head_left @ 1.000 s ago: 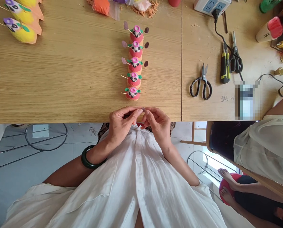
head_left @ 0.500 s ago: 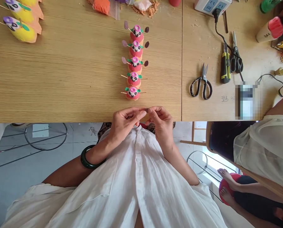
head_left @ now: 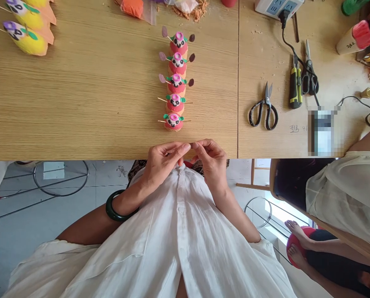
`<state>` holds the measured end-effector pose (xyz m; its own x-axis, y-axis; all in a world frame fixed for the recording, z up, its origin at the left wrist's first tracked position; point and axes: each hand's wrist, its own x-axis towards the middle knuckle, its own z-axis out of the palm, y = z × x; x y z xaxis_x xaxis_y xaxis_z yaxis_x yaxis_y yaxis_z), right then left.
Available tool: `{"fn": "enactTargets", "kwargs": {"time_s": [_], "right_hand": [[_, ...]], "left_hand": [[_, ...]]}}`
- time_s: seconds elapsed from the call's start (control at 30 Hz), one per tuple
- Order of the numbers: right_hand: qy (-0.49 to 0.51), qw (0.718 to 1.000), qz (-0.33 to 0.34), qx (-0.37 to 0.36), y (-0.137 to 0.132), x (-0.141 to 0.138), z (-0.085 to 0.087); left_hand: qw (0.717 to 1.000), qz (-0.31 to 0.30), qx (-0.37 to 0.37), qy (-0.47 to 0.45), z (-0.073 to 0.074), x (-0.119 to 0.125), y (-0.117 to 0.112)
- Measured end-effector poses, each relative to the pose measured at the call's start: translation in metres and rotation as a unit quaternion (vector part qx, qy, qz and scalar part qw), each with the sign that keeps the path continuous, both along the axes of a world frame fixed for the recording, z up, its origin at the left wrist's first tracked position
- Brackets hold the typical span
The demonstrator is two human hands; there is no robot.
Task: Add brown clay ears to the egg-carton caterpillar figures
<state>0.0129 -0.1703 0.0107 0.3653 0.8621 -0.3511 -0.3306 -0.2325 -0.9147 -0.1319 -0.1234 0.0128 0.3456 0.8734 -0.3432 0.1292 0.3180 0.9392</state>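
Observation:
My left hand and my right hand meet at the table's near edge, fingertips pinched together on a tiny dark piece too small to name. Just beyond them stands a row of several small red clay figures with pink tops, green leaves and toothpicks through them. The three far figures carry dark oval pieces on their stick ends; the two near ones, the closest figure among them, show bare sticks. A green bangle is on my left wrist.
Black scissors, a yellow-handled tool and smaller scissors lie on the right of the wooden table. A power strip with cable sits far right. Yellow clay figures sit far left. Another person's sleeve is at the right.
Both hands have shifted slightly, the fingertips closing together over the tiny piece; the small white bit seen below them a second ago no longer shows.

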Motion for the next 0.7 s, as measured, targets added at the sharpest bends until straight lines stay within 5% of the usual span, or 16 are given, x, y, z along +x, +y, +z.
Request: {"fn": "enactTargets", "kwargs": {"time_s": [0.2, 0.5, 0.7], "right_hand": [[-0.005, 1.000, 0.000, -0.009, 0.000, -0.002, -0.001], [0.005, 1.000, -0.012, -0.009, 0.001, 0.003, 0.002], [0.050, 0.999, 0.009, -0.016, 0.001, 0.001, -0.005]], "left_hand": [[1.000, 0.013, -0.010, 0.002, -0.005, 0.002, 0.004], [0.999, -0.031, -0.022, -0.004, 0.008, 0.003, 0.003], [0.997, -0.031, -0.053, -0.038, -0.004, 0.002, 0.001]]}}
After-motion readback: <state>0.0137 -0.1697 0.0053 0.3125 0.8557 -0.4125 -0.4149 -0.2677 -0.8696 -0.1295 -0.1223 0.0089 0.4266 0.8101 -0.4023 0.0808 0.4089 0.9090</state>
